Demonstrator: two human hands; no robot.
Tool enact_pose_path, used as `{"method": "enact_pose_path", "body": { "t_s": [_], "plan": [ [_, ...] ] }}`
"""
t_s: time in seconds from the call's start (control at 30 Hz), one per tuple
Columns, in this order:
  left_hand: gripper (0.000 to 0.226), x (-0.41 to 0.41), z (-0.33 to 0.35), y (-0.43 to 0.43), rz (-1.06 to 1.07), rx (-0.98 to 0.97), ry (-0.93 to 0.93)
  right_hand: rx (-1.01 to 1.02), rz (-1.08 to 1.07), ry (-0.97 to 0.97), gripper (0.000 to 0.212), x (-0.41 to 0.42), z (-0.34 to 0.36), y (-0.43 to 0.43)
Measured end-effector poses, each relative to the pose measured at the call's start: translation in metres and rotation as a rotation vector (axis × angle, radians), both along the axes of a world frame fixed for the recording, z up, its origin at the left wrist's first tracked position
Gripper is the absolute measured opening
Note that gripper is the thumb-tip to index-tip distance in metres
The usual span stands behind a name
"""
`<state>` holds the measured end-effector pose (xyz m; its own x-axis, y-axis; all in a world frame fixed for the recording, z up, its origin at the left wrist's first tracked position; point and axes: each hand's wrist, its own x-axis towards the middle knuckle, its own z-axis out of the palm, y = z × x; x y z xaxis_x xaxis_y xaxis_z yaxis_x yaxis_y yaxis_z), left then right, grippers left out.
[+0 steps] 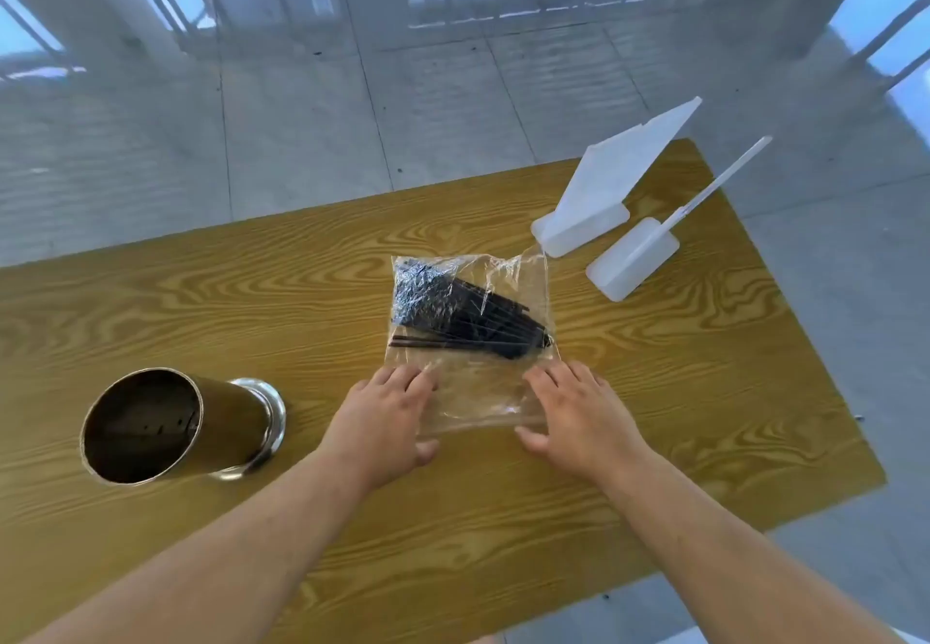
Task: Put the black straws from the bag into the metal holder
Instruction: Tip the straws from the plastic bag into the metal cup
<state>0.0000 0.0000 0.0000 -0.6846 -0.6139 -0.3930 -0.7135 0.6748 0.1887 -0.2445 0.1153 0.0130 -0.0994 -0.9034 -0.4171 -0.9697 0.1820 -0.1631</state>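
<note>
A clear plastic bag (508, 286) lies flat in the middle of the wooden table (201, 301). A bundle of black straws (468, 313) lies inside its far half. My left hand (387, 417) rests on the bag's near left corner with its fingers spread flat. On the near right corner lies my right hand (578, 412), fingers likewise straight. The metal holder (171, 424) stands upright to the left of my left hand, its round mouth open toward the camera and nothing visible inside.
Two white plastic stands (609, 190) (639, 255) with upright plates stand at the table's far right, just beyond the bag. The table's far edge and right edge drop to a tiled floor.
</note>
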Motion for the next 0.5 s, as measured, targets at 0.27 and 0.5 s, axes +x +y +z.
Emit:
{"method": "enact_pose_path", "body": {
  "t_s": [0.27,0.5],
  "plan": [
    [0.033,-0.001,0.000,-0.007,-0.039,-0.077,-0.010,-0.066,-0.046,0.021,0.020,-0.002,-0.002,-0.009],
    [0.013,-0.002,0.051,-0.036,0.119,-0.105,0.166,-0.199,-0.131,-0.105,0.019,-0.009,0.045,-0.042]
  ]
}}
